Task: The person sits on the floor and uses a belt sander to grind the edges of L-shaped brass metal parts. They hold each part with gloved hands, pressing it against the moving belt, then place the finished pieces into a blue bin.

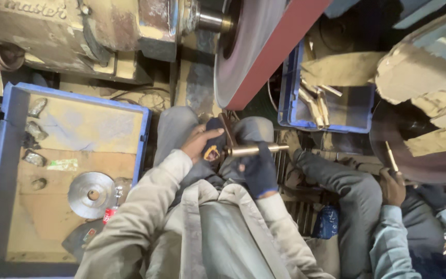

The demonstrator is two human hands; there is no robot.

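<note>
We see one grinding wheel (249, 49), its top cut off by the frame | two blue trays: left tray (6, 170), far tray (290, 98) with brass pieces hard to count | one brass rod (256, 150) below the wheel | our left hand (200, 142) and gloved right hand (258, 168) each clasp it | a co-worker's hand (392, 187) at right.

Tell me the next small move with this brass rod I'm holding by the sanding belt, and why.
Probably ease the brass rod up toward the red sanding belt. Both hands already hold it: the left hand at its left end, the gloved right hand under the shaft. The rod lies level, just below the belt, seemingly not touching it.
</note>
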